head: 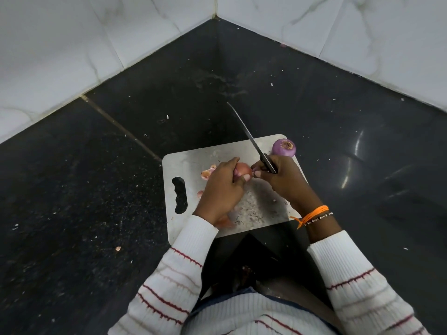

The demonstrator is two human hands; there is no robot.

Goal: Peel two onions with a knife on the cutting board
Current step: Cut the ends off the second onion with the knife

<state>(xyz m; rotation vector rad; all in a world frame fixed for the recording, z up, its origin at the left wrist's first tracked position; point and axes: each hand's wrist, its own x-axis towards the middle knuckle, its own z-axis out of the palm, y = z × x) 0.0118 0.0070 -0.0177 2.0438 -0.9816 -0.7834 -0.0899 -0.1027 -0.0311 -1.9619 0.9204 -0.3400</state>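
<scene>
Right, dark counter (314, 105) running wide into the tiled corner, plenty of room beyond the cutting board (193, 160), which sits just short of the near counter edge. Left hand (221, 189) wraps the onion in work (243, 169) above the board's middle; right hand (283, 180) grips the knife (249, 135), blade pointing away, fingertips pinching at that onion's end. Looks like one down: the peeled purple onion (284, 147) sits at the board's far right corner, touching its edge. Skin scraps (207, 174) lie left; this second one seems partly skinned.
</scene>
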